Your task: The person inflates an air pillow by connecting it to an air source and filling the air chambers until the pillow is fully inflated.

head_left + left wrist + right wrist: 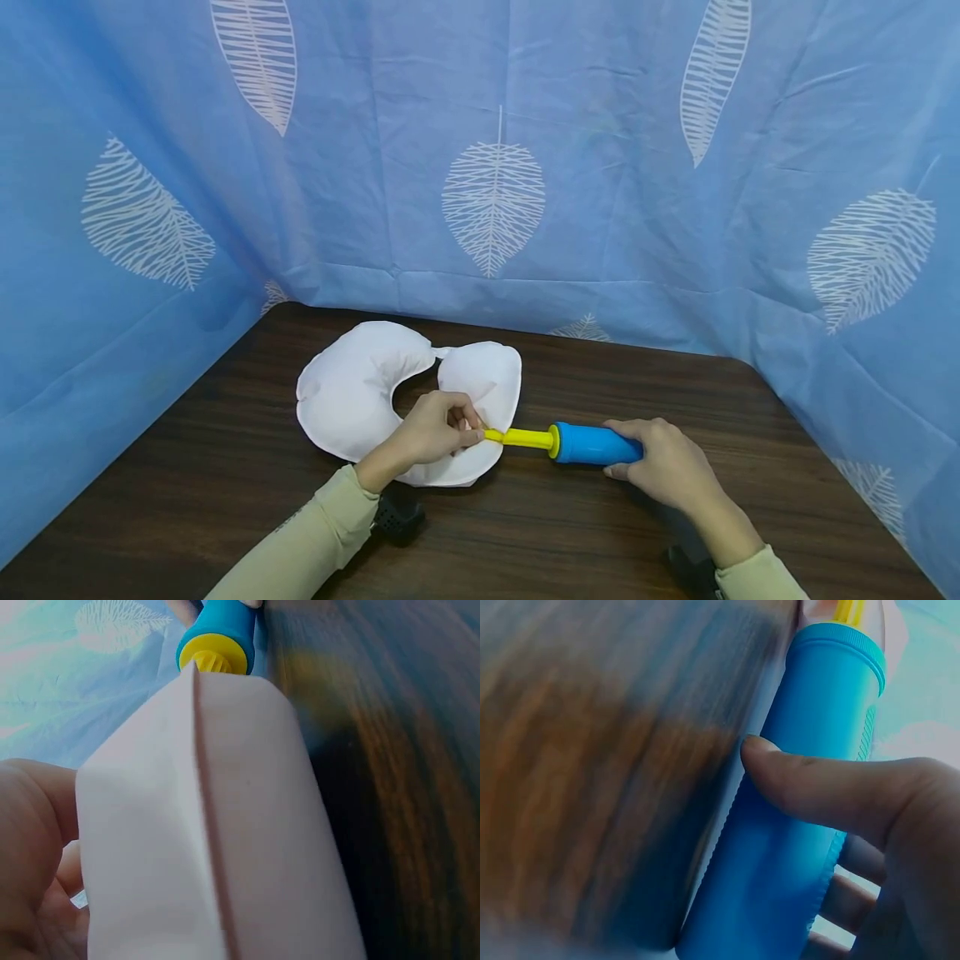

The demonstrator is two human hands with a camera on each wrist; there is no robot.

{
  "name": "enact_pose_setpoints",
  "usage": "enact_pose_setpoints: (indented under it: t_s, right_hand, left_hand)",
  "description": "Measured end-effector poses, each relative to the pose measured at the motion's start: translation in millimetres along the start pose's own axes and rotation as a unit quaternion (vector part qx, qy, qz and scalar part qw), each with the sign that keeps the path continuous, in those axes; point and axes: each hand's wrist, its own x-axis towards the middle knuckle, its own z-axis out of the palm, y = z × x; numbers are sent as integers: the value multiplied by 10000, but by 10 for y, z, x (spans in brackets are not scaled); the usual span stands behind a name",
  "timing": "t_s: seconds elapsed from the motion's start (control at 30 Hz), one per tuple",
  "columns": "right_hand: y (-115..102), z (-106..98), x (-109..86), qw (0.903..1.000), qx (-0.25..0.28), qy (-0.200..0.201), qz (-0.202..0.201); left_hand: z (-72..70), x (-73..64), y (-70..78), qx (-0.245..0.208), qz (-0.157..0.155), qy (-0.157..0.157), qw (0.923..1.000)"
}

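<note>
A white U-shaped neck pillow (345,392) lies on the dark wooden table, plump and puffed out. My left hand (435,429) is over its right arm, with thumb and fingertips pinching the tip of a yellow nozzle (528,438) against the pillow. Whatever the tip meets there is hidden by the fingers. The nozzle belongs to a blue hand air pump (596,444) lying sideways. My right hand (663,462) grips the pump's rear end. In the right wrist view, the thumb (817,784) crosses the blue barrel (780,825). The pillow's seamed edge (202,787) fills the left wrist view.
The brown tabletop (187,475) extends around the pillow and pump. Blue curtains (600,208) with white leaf prints hang behind the table and at both sides. Dark wrist devices (399,518) sit under both forearms.
</note>
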Motion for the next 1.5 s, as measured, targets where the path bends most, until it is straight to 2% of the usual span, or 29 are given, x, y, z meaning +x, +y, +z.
enact_pose_setpoints:
  t_s: [0.43, 0.87, 1.03, 1.17, 1.27, 1.5]
  right_hand:
    - [176, -105, -15, 9991, -56, -204, 381]
    - [803, -316, -75, 9938, 164, -383, 1031]
    - [932, -358, -109, 9906, 178, -491, 1267]
    - [938, -350, -103, 9905, 129, -464, 1290]
    - [875, -321, -81, 9925, 128, -352, 1160]
    - [494, -189, -29, 9977, 280, -183, 596]
  left_hand:
    - [56, 38, 10, -210, -12, -168, 9996]
    - [64, 41, -1, -134, -27, -128, 9998]
    - [66, 40, -5, -129, -34, -109, 9999]
    - [59, 28, -8, -120, -41, -76, 9999]
    - [39, 15, -6, -141, -92, -42, 9998]
    - [-4, 8, 8, -119, -128, 58, 9998]
